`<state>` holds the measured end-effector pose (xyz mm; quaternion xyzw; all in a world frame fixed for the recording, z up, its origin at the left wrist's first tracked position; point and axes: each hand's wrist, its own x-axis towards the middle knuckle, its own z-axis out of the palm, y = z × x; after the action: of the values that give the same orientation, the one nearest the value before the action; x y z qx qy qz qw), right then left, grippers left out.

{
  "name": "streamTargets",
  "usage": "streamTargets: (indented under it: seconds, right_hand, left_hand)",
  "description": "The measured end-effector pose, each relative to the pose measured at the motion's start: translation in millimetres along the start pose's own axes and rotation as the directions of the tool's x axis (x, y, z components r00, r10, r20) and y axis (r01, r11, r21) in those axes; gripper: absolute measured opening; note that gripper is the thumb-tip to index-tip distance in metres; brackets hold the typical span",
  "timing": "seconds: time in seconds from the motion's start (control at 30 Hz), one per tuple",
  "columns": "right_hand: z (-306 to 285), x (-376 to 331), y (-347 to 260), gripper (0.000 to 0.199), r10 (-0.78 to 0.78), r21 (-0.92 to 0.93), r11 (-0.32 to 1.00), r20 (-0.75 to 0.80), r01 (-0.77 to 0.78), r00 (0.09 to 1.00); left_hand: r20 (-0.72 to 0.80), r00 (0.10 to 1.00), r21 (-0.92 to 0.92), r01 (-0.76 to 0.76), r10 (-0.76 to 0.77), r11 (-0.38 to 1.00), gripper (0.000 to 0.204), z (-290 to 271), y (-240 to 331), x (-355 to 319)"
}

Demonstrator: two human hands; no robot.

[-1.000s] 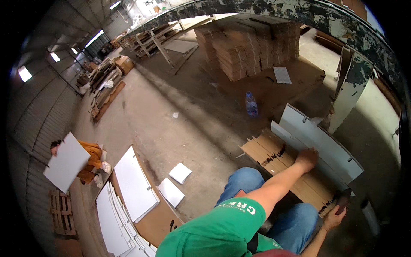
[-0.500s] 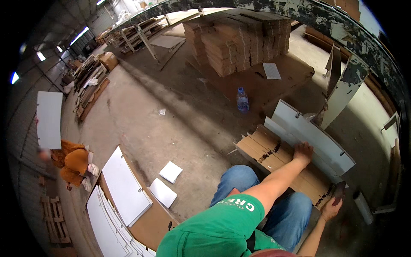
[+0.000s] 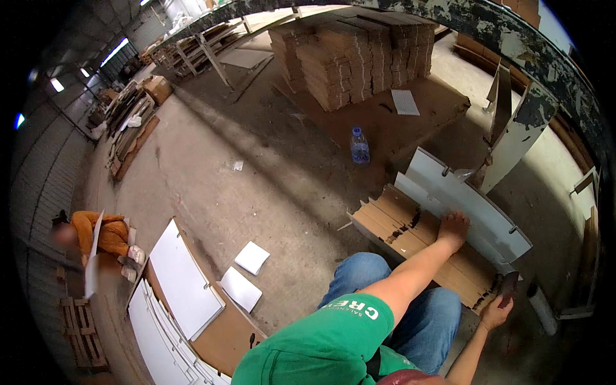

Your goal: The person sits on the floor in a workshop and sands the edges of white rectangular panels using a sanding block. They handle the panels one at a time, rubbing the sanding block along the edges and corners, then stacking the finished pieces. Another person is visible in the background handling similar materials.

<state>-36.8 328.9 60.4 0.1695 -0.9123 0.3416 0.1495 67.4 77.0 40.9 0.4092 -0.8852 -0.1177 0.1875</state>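
My left hand [image 3: 454, 230] rests palm down, fingers stretched out, where a bundle of brown cardboard pieces [image 3: 391, 215] meets a white sheet. The pieces lie tight side by side before my knees, with dark, ragged marks across their edges. Behind them leans a white panel [image 3: 471, 192] with small dark slots. At the bundle's near right end, my right hand [image 3: 495, 313] is closed around a dark, flat, block-like thing [image 3: 509, 286], held against the cardboard ends; its kind is not clear.
A white roll [image 3: 543, 311] lies at my right. A water bottle [image 3: 360, 147] stands ahead, before stacked cardboard [image 3: 359, 61]. White sheets [image 3: 186, 276] lie on cardboard at left. Further left, a person in orange [image 3: 106, 231] handles a white panel [image 3: 94, 260]. A painted metal beam [image 3: 481, 29] crosses above.
The person in orange has lowered the white panel from upright to beside their knees. My hands stay in the same places on the bundle; the view has shifted slightly.
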Motion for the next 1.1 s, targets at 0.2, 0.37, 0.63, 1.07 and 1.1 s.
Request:
streamTargets:
  seconds: [0.2, 0.37, 0.63, 1.07, 1.1]
  right_hand:
    - [2, -2, 6, 0.042, 0.064, -0.019, 0.998, -0.002, -0.064, 0.998]
    - [2, -2, 13, 0.04, 0.057, 0.016, 0.998, 0.022, -0.058, 0.998]
    - [0, -1, 13, 0.039, 0.018, 0.038, 0.999, 0.06, -0.021, 0.998]
    - [-27, 4, 7, 0.036, -0.004, 0.426, 0.901, 0.19, -0.079, 0.982]
    - [-32, 9, 9, 0.037, -0.086, 0.521, 0.853, 0.194, -0.028, 0.977]
  left_hand:
    - [-0.002, 1.0, -0.102, -0.01, 0.01, 0.995, 0.025, -6, 0, -3]
    - [-0.051, 0.994, 0.089, -0.09, 0.095, 0.992, 0.023, -10, 2, -8]
    - [0.066, 0.998, 0.199, -0.013, 0.0, 0.98, 0.029, 0, 11, 5]
    - [0.641, 0.764, 0.343, -0.367, 0.07, 0.865, 0.033, -5, 11, 50]
    - [0.697, 0.716, 0.312, -0.339, 0.029, 0.888, 0.033, -4, 9, 55]
